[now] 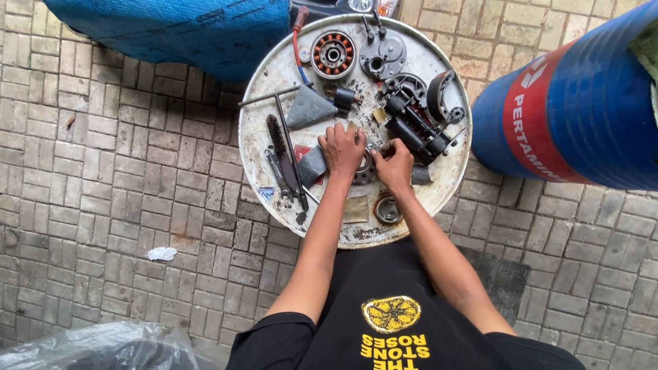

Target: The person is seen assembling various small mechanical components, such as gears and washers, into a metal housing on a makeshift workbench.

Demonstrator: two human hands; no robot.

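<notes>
Round metal part (pixel 364 166) mostly hidden under both hands; blue drum (pixel 582 103) cut off at right edge.

A round white drum top (pixel 439 199), stained and rusty in patches, serves as the work surface, standing on grey brick paving (pixel 123 178). On it lie a copper-wound stator (pixel 333 54), a round grey cover plate (pixel 383 57), a dark engine block (pixel 415 127), a curved brake shoe (pixel 442 94), a long T-handled wrench (pixel 288 140), a wire brush (pixel 276 137), a grey rag (pixel 308 108) and a small round cap (pixel 387 210) near the front rim. On the paving beside it lie a crumpled white scrap (pixel 162 253) and a blue barrel (pixel 582 109).
</notes>
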